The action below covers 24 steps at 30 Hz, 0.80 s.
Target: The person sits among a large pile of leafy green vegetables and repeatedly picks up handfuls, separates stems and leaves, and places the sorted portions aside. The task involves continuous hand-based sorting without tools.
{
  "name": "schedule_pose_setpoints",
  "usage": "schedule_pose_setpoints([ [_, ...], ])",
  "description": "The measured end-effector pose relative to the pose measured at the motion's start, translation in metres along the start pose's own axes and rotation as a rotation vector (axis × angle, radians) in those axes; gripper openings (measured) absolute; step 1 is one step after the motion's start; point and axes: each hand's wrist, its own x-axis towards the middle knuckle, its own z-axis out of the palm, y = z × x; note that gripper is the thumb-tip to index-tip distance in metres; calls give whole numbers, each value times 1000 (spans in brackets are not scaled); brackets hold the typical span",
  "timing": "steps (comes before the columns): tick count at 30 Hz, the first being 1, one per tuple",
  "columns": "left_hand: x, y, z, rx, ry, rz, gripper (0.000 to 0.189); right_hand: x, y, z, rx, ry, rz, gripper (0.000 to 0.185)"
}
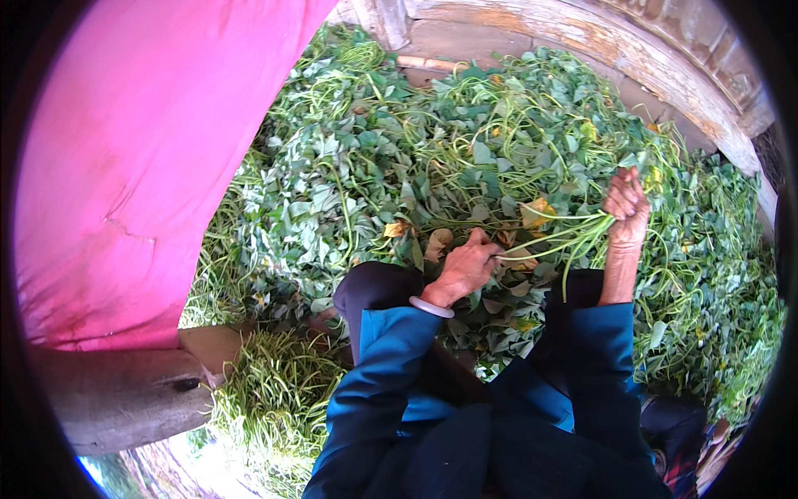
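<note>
My right hand [625, 203] is raised over the leaf pile and grips a bunch of long green leaf stalks [576, 234]. The cut ends of the stalks fan out toward the left. At the end of one stalk, the fingers of my left hand [469, 262] pinch it; part of the fingertips is hidden. A pale bangle [431, 307] circles my left wrist. Below and around both hands spreads a deep heap of green leafy vines [374, 162], resembling sweet potato vines. Yellowed leaves [537, 212] lie between my hands.
A pink cloth [137, 156] hangs at the left, above a wooden beam [124, 393]. Several trimmed green stalks [280, 380] are piled by my left knee. Weathered wooden boards [561, 31] border the far side. Part of another person's dark clothing [676, 424] appears at lower right.
</note>
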Motion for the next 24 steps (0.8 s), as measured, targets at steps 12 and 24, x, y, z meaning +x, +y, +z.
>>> schedule_pose_setpoints([
  [12,4,8,8,-419,37,-196,18,1,-9,-16,-8,18,-23,25],
  [24,-29,31,18,319,-3,92,74,0,-13,-17,-266,27,-270,19],
])
